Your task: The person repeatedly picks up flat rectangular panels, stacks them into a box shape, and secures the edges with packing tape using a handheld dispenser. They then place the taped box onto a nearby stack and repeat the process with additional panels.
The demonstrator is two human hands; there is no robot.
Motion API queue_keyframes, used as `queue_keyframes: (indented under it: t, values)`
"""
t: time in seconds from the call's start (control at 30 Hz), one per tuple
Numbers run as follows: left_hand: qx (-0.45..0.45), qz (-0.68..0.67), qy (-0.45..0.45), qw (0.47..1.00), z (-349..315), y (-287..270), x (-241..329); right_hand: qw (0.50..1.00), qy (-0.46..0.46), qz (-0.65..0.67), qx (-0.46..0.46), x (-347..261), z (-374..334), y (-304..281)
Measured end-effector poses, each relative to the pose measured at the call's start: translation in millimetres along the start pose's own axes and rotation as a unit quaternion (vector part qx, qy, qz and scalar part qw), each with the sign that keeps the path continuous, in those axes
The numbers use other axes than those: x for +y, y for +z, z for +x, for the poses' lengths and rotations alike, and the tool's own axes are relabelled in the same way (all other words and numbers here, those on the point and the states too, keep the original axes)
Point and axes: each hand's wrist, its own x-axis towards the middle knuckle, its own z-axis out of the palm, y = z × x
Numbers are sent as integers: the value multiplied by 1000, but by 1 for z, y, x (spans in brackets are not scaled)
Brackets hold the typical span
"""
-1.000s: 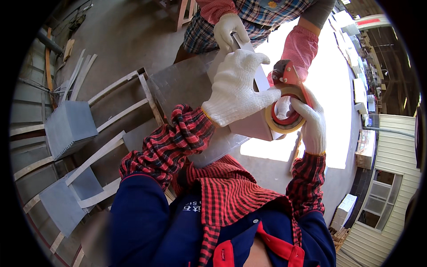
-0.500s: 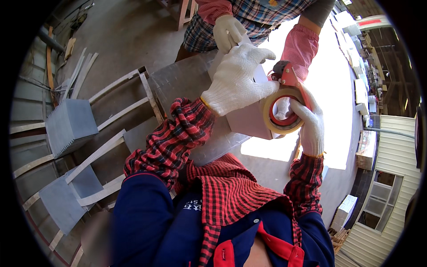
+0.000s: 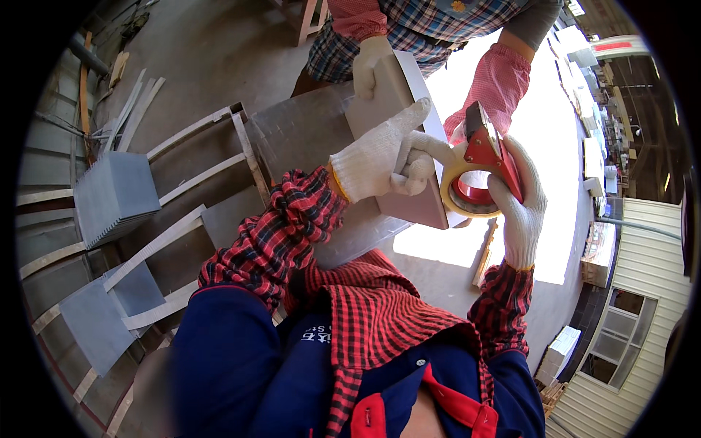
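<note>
My right hand (image 3: 524,208), in a white knit glove, grips a red tape dispenser (image 3: 491,152) with a wide roll of clear-yellowish tape (image 3: 447,182). The roll is beside the right end of a pale grey-white box (image 3: 412,208). My left hand (image 3: 372,160), gloved too, is over the box; its thumb stretches up and apart, its index finger reaches to the roll's edge, and the other fingers are curled. No tape strip can be made out in it. A co-worker's gloved hand (image 3: 372,66) is at the far end of the box.
The box is above a grey, plastic-covered tabletop (image 3: 292,131). On the left, grey slabs (image 3: 117,197) stand on a pale rack (image 3: 244,157). The co-worker (image 3: 431,33) stands opposite. A wooden strip (image 3: 485,255) lies on the floor at right, with sunlit ground beyond.
My left hand has turned over, its lower fingers curling and its index finger coming to the tape roll. The dispenser has tilted and moved slightly right. The co-worker's hand has shifted on the box.
</note>
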Motion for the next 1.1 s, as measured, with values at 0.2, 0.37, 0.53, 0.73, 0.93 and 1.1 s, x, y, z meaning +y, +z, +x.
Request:
queue_keyframes:
  t: [0.2,0.37,0.53,0.73,0.93,1.1]
  values:
    - [-44,-104,-16,994,6,5,-6,995,-84,-49,10,11,-4,-8]
    - [-63,-117,17,991,10,15,-12,996,-79,-49,9,11,-8,-13]
    - [-316,-227,3,921,34,4,-18,992,-106,-68,10,9,-9,-10]
    - [-178,186,286,923,39,-12,-14,985,-131,-111,-4,9,-8,-12]
    - [150,467,91,867,4,28,57,985,-38,-87,-144,-10,-19,-36]
    - [204,704,54,678,15,1,158,992,60,-53,-94,-8,-37,-45]
